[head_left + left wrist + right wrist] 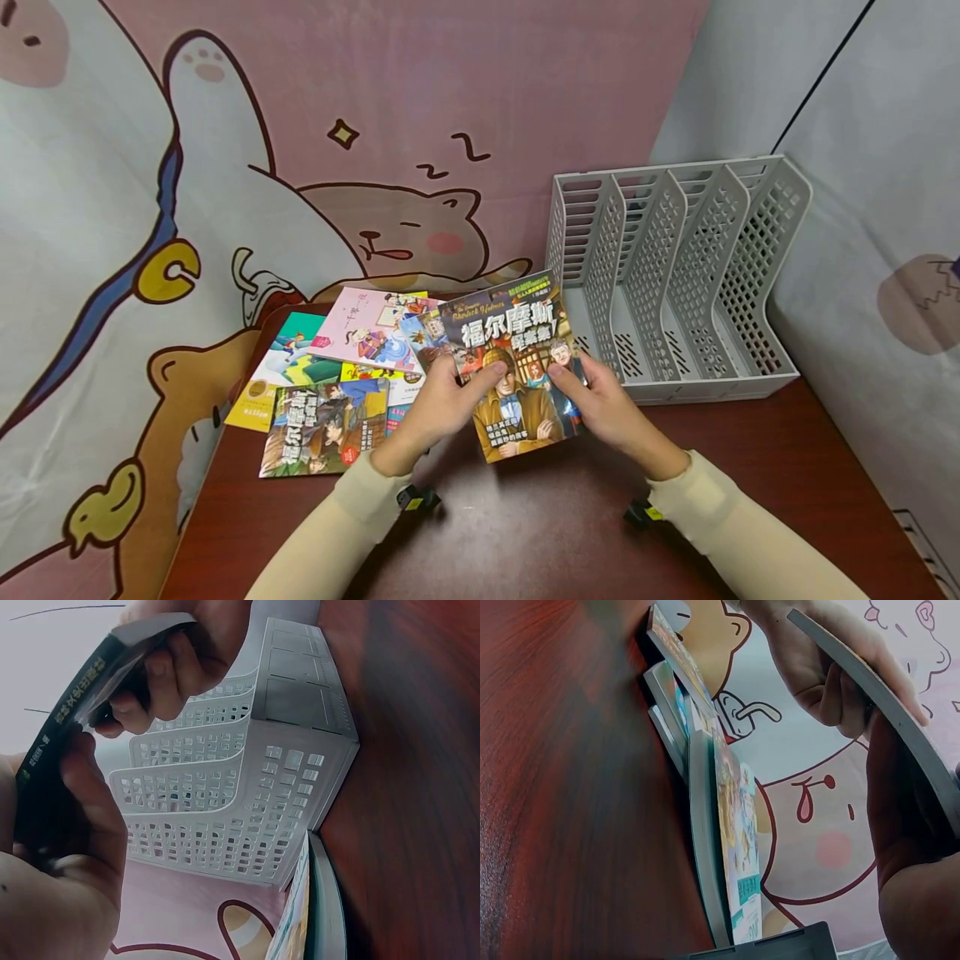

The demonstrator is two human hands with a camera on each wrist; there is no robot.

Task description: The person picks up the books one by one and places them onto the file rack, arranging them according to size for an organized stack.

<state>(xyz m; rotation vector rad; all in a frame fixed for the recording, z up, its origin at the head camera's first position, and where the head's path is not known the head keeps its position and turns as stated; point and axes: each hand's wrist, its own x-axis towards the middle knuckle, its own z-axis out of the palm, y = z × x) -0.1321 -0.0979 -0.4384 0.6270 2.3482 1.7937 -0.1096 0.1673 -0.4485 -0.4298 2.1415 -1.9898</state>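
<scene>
The Sherlock Holmes book (522, 375) hangs above the table (517, 537), gripped by the left hand (448, 402) at eight o'clock, right hand (606, 406) at four; I'd call this handling. Reaching the rack (690, 392), two o'clock, probably calls for turning it upright.

Table (787, 467): dark red-brown, wood-grained, glossy.
Grey rack (697, 392): upright on the table, four compartments.
Book heap (367, 329): left of the rack, covers overlapping.
Dark-covered book (326, 429): left of the rack, nearer the front, partly over the heap.
</scene>
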